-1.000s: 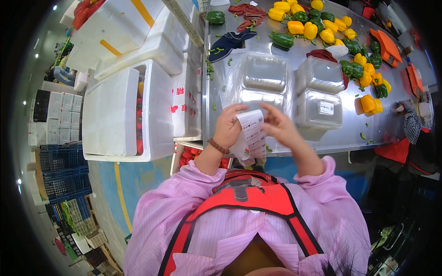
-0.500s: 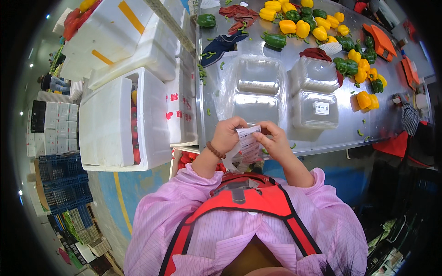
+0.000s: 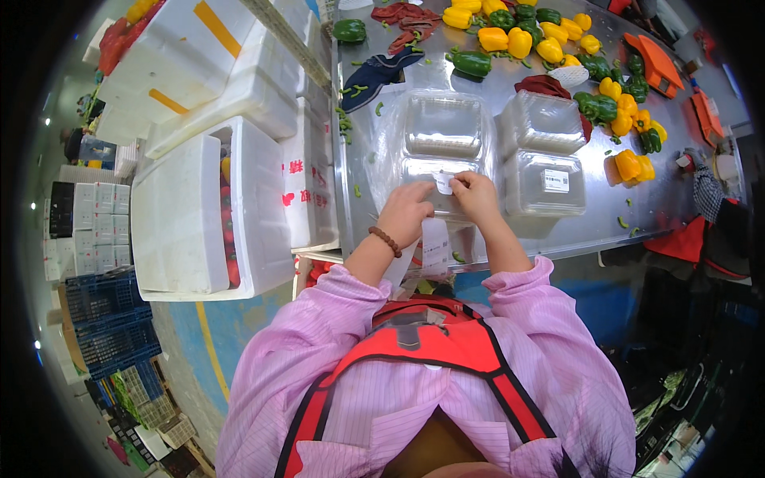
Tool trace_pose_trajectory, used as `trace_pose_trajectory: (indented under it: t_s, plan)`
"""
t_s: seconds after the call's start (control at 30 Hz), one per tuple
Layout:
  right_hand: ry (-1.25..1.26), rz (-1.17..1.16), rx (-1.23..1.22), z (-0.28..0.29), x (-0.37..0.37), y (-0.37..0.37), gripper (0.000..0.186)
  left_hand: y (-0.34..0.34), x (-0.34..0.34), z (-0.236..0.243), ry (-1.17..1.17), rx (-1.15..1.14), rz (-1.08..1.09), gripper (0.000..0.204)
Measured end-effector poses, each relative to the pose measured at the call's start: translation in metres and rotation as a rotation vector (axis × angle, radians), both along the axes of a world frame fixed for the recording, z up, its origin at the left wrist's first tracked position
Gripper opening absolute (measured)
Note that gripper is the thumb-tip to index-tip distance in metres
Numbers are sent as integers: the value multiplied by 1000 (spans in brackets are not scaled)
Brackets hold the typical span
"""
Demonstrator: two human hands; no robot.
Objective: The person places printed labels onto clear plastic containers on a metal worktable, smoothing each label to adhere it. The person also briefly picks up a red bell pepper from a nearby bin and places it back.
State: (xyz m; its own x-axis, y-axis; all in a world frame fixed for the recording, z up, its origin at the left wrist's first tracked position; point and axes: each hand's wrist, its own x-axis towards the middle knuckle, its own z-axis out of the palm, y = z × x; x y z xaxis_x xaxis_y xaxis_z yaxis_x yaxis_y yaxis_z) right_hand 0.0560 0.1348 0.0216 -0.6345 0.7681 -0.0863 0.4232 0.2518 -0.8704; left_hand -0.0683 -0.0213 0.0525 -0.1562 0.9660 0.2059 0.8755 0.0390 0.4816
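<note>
My right hand (image 3: 476, 197) pinches the edge of a small white label (image 3: 444, 183) over the near clear plastic box (image 3: 418, 167). Whether the label touches the lid, I cannot tell. My left hand (image 3: 408, 213), with a brown bead bracelet (image 3: 386, 240) at the wrist, is closed on a strip of printed labels (image 3: 434, 247) that hangs below it past the table's front edge. Behind the near box is another clear plastic box (image 3: 443, 123). To the right stand more clear boxes (image 3: 542, 119); the front one (image 3: 526, 185) carries a white label (image 3: 555, 181) on its lid.
Yellow peppers (image 3: 519, 44) and green peppers (image 3: 472, 64) lie across the back and right of the metal table (image 3: 602, 227). A dark blue cloth (image 3: 374, 80) lies back left. White foam boxes (image 3: 179, 215) crowd the table's left side. Orange trays (image 3: 655, 64) sit far right.
Both hands have moved forward from the table edge and apart. The right hand now holds a single label over the near box; the strip hangs from the left hand.
</note>
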Motion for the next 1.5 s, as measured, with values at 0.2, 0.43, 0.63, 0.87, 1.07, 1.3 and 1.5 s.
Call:
trace_pose_trajectory:
  t_s: [0.2,0.43,0.63,0.87,1.07,1.3,1.5]
  plan:
    - [6,-60,-198,0,8,8,22,-15,-1,3,-68,10,149,15]
    - [-233,57,197,-3,-1,-3,23,-3,7,-14,70,-161,-57,15]
    - [-320,-51,318,7,53,-1,39,-31,-9,-35,-194,-139,255,12]
    - [-177,-1,317,-3,73,-38,61,-33,10,-18,-314,-210,328,10]
    - [-68,29,237,6,78,-28,56,-28,10,-5,-366,-207,361,11]
    - [-10,-23,57,10,72,-29,48,-23,12,-10,-585,-164,439,10]
    - [-183,33,225,-19,89,-31,51,-28,5,-19,-750,-275,475,12]
